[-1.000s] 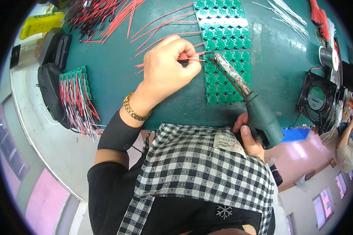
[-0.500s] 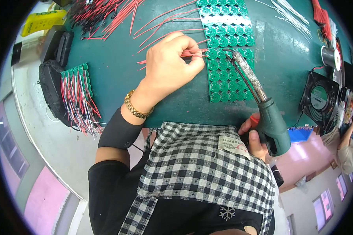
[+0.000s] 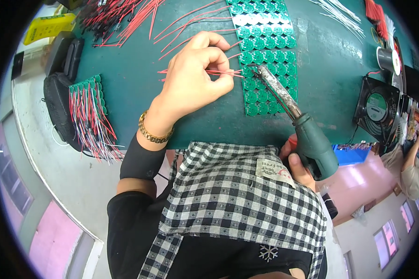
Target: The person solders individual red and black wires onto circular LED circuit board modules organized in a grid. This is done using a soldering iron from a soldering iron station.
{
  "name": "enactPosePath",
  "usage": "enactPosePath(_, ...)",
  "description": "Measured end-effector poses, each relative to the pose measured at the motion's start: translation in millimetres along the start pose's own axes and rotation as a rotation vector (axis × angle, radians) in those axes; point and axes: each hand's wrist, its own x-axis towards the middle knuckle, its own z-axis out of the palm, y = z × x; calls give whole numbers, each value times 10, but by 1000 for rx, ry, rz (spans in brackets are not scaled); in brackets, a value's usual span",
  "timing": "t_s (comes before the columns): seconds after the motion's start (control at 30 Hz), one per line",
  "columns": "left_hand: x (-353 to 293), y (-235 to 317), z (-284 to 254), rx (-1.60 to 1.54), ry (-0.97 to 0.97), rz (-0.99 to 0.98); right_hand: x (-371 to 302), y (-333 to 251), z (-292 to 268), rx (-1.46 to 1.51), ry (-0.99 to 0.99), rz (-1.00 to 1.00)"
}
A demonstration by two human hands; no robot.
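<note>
At twelve o'clock, left hand (image 3: 195, 79) fingers pinch red wire (image 3: 219, 72); right hand (image 3: 299, 162) grips soldering iron (image 3: 284, 100), whose hot tip could burn those fingers.

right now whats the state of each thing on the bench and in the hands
left hand: pinching a thin red wire at the panel
right hand: gripping the soldering iron, tip on the panel
green circuit board panel: flat on the green mat
wired boards: stacked at left
cooling fan: spin unclear

We see thin red wires (image 3: 221, 72) lying across a green panel of round circuit boards (image 3: 263, 60), a soldering iron (image 3: 293, 116) slanting onto it
</note>
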Motion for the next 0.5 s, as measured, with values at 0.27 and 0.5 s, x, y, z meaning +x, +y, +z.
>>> enactPosePath(0.27, -34, 13, -2, 107, 54, 36, 12, -15, 5, -102, -34, -16)
enactPosePath(0.5, -65, 20, -33, 147, 82, 49, 93, -69, 22, -295, -63, -196)
